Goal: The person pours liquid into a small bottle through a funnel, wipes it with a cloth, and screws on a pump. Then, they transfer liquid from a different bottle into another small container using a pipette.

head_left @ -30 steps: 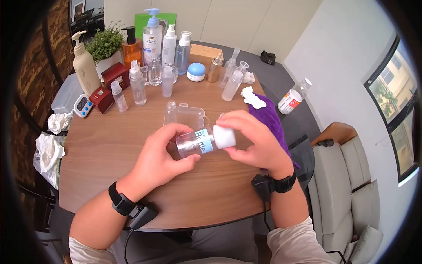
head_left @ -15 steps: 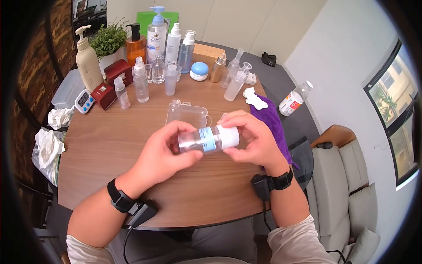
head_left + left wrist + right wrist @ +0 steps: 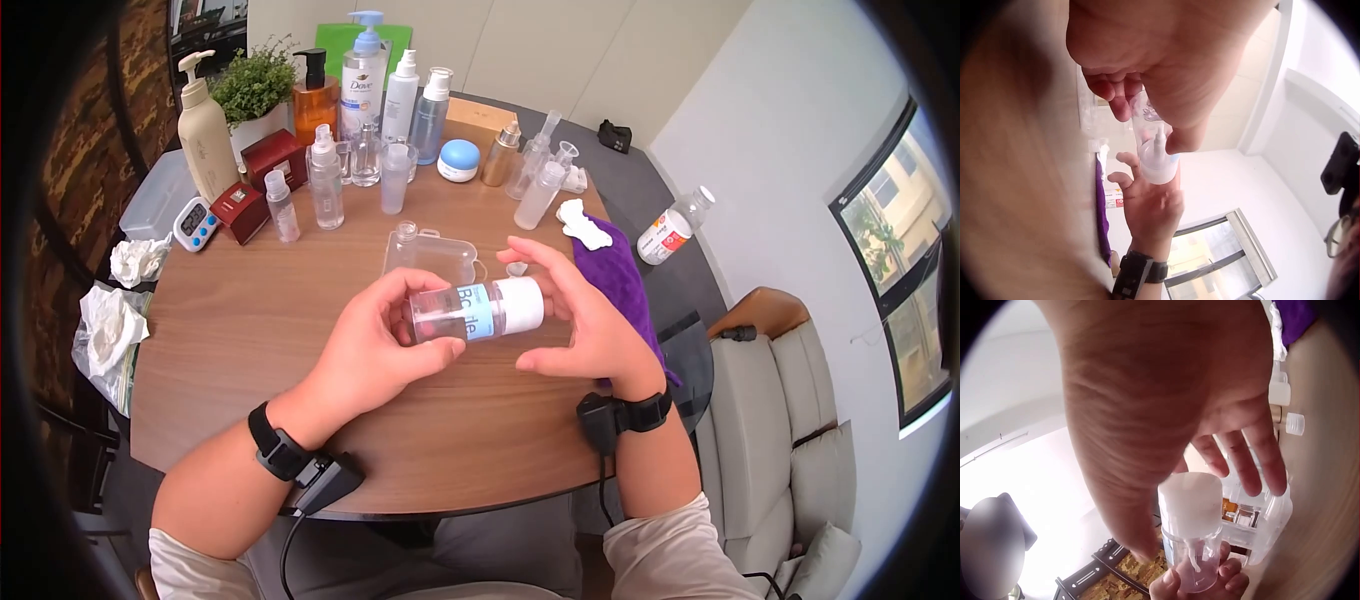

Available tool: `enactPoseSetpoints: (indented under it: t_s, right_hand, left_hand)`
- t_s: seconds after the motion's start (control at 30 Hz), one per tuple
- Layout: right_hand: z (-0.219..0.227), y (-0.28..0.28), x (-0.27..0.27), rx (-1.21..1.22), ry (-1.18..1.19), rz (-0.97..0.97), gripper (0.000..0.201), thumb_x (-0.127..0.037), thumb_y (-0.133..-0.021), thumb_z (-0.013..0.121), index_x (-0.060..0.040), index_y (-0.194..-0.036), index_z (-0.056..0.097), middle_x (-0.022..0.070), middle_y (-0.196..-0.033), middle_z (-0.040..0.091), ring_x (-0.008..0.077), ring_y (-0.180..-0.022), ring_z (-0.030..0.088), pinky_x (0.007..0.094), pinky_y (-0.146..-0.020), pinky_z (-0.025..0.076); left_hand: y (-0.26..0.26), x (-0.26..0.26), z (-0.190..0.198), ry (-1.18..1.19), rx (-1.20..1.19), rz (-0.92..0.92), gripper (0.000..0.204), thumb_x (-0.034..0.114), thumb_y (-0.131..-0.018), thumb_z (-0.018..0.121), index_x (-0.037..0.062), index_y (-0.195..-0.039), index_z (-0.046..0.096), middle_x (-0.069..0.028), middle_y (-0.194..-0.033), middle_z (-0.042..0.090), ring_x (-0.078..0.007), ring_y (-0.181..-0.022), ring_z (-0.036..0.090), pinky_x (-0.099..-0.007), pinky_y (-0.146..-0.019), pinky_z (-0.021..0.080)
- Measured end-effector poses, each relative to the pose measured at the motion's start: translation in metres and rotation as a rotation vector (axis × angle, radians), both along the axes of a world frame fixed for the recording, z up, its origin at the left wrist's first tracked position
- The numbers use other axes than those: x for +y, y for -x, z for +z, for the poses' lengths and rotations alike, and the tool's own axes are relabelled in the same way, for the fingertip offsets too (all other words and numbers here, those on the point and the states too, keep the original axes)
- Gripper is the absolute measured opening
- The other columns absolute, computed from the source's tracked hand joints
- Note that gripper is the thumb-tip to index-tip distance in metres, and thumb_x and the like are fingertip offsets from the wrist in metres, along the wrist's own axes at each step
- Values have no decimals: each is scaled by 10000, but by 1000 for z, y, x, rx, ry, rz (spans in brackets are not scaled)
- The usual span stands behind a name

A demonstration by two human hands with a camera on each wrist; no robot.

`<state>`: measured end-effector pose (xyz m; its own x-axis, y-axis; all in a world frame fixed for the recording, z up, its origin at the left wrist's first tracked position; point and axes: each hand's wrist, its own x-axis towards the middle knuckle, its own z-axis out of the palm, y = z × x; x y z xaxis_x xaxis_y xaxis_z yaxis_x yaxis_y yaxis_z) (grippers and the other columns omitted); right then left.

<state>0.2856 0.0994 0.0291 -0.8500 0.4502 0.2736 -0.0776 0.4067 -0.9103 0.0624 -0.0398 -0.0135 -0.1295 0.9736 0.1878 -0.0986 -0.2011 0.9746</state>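
Observation:
My left hand [image 3: 385, 335] grips the lower body of a clear plastic bottle [image 3: 470, 312], which lies nearly level above the table. Its blue label faces up, and its white cap [image 3: 520, 305] points right. Around the cap end, my right hand [image 3: 595, 325] has its fingers and thumb spread apart. From the right wrist view, a gap shows between those fingers and the white cap [image 3: 1190, 503]; a white nozzle-like piece [image 3: 1194, 556] hangs inside the clear bottle. Behind the bottle, a clear plastic case [image 3: 440, 255] lies on the table beside a small clear bottle [image 3: 404, 240].
Pump bottles, small spray bottles and a blue-lidded jar [image 3: 459, 160] line the back of the wooden table [image 3: 270, 330]. A purple cloth [image 3: 620, 270] drapes over the right edge, near a labelled bottle [image 3: 670, 232]. A timer [image 3: 195, 224] and crumpled tissues [image 3: 118, 325] are at left.
My right hand has let go of the white cap and its fingers have spread. My left hand keeps hold of the bottle, whose label has turned slightly.

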Motion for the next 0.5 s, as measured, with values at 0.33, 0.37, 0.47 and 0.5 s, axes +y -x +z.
enactPoseSetpoints:
  t_s: [0.33,0.37,0.47,0.5]
  right_hand:
    - [-1,-3,6,-51,-171,-7,980,-49,-877,824,-56,-1674,253,78,-1278,666,174,-1139,650,347,-986,535]
    - [1,-3,8,-116,-239,5,975,-53,-882,820,-58,-1677,256,67,-1236,688,169,-1130,653,346,-987,533]
    - [-11,-4,14,27,1,17,960,-60,-865,833,-55,-1664,301,73,-1242,679,168,-1129,649,345,-987,527]
    - [-9,-3,13,26,4,18,960,-60,-865,833,-55,-1664,301,73,-1242,679,168,-1129,649,345,-987,527]
  left_hand:
    - [-1,-2,2,39,-103,-21,442,3,-879,806,7,-1261,583,-21,-1107,682,-44,-947,634,-221,-797,538]
    - [0,-1,2,45,-90,-24,446,4,-879,807,6,-1264,583,-20,-1104,683,-46,-950,634,-223,-802,538]
    - [2,-3,3,89,-76,-43,463,15,-881,795,36,-1294,586,-30,-1176,668,-102,-1064,638,-288,-937,532]
    - [2,-3,3,92,-78,-42,463,15,-881,795,36,-1294,586,-30,-1176,668,-102,-1064,638,-288,-937,532]
